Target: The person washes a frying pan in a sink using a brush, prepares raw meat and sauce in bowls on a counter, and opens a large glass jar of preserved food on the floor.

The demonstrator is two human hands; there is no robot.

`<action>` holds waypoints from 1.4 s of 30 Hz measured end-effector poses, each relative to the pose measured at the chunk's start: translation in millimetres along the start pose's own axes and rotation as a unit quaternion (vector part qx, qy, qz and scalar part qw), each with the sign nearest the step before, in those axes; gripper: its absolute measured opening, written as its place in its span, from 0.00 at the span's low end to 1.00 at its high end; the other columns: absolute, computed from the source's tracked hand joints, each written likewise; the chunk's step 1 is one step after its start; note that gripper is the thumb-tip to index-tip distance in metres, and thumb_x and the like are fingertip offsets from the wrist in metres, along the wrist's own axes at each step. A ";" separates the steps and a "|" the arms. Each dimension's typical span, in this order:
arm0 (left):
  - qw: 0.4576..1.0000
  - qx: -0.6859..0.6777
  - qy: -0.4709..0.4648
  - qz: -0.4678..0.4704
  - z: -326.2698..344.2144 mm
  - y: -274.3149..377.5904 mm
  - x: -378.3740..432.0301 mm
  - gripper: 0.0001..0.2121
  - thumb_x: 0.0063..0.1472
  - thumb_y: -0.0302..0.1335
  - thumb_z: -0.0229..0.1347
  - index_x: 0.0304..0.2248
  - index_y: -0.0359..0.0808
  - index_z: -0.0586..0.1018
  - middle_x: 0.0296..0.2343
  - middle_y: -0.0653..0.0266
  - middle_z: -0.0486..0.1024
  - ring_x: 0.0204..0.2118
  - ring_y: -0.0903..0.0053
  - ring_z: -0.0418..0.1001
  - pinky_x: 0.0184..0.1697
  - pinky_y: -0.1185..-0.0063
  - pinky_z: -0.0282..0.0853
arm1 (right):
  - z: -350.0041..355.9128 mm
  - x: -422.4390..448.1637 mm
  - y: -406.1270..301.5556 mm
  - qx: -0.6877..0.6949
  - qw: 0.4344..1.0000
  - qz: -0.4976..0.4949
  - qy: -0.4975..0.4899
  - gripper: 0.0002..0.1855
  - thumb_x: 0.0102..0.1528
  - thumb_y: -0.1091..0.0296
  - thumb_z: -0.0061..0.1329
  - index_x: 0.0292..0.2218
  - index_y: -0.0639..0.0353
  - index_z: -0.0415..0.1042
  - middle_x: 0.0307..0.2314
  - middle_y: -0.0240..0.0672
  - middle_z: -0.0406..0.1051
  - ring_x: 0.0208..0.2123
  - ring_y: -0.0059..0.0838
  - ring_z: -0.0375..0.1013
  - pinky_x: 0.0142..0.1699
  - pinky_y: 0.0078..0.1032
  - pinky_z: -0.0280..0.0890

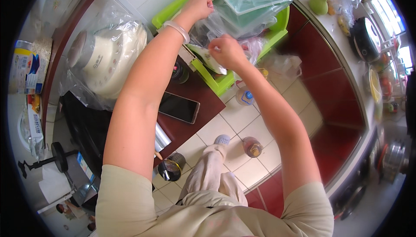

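Over a lime-green plastic basket (271,42), my left hand (199,6) has its fingers closed on thin clear plastic (213,20). Lower and to the right, my right hand (227,51) pinches the same plastic film, slightly blurred. Beside my hands a clear plastic bag with green, white-rimmed containers (250,1) lies on top of the basket. Beneath my right hand is a white and green packet (208,58). A pinkish plastic bag (255,48) sits at the basket's right side. The basket's lower contents are mostly hidden.
A dark red table (201,97) carries a smartphone (179,107), a dark jar (179,72) and a cream appliance under plastic (110,58). Bottles (252,147) stand on the tiled floor. To the right, a counter (338,32) holds a green fruit (318,5) and a black cooker (365,40).
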State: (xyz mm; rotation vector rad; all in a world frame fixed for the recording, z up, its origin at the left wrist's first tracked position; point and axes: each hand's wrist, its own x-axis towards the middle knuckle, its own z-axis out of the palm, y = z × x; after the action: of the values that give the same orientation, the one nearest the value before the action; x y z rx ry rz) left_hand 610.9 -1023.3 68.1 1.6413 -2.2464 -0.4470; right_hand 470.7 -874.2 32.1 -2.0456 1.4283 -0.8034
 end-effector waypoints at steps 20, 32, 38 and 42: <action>0.549 -0.793 -0.238 -0.117 129.5 308.0 -341.5 0.17 0.60 0.33 0.52 0.45 0.34 0.68 0.37 0.65 0.72 0.37 0.80 0.72 0.36 0.82 0.71 | -152.5 -411.1 -16.3 0.123 0.788 0.221 0.562 0.09 0.48 0.76 0.46 0.35 0.61 0.65 0.38 0.40 0.67 0.41 0.35 0.66 0.48 0.30 0.61; 0.670 -0.650 -0.351 -0.069 186.1 366.5 -437.1 0.17 0.61 0.39 0.51 0.38 0.31 0.74 0.27 0.71 0.73 0.26 0.89 0.69 0.23 0.89 0.64 | -174.2 -548.1 -23.4 0.027 0.858 0.255 0.445 0.16 0.49 0.70 0.51 0.41 0.63 0.71 0.34 0.46 0.72 0.29 0.40 0.72 0.35 0.30 0.67; 0.587 -0.693 -0.409 -0.086 170.9 380.0 -448.9 0.17 0.61 0.36 0.50 0.43 0.31 0.70 0.37 0.65 0.73 0.35 0.83 0.72 0.32 0.85 0.69 | -198.9 -569.9 -14.7 -0.319 0.817 0.208 0.433 0.14 0.45 0.75 0.51 0.37 0.55 0.73 0.33 0.38 0.69 0.32 0.38 0.67 0.35 0.29 0.64; 0.597 -0.690 -0.398 -0.090 162.5 386.7 -448.1 0.17 0.62 0.35 0.49 0.44 0.29 0.69 0.37 0.63 0.73 0.36 0.80 0.73 0.36 0.82 0.71 | -196.9 -573.9 -31.3 -0.251 0.900 0.113 0.338 0.13 0.42 0.74 0.54 0.33 0.51 0.73 0.28 0.31 0.66 0.30 0.34 0.65 0.34 0.28 0.62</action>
State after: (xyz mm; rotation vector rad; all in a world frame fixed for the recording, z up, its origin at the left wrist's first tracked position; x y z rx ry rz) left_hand 338.9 -473.3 55.9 0.6840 -1.0670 -2.5068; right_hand 194.5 -336.2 89.5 -1.9628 2.4238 -1.2128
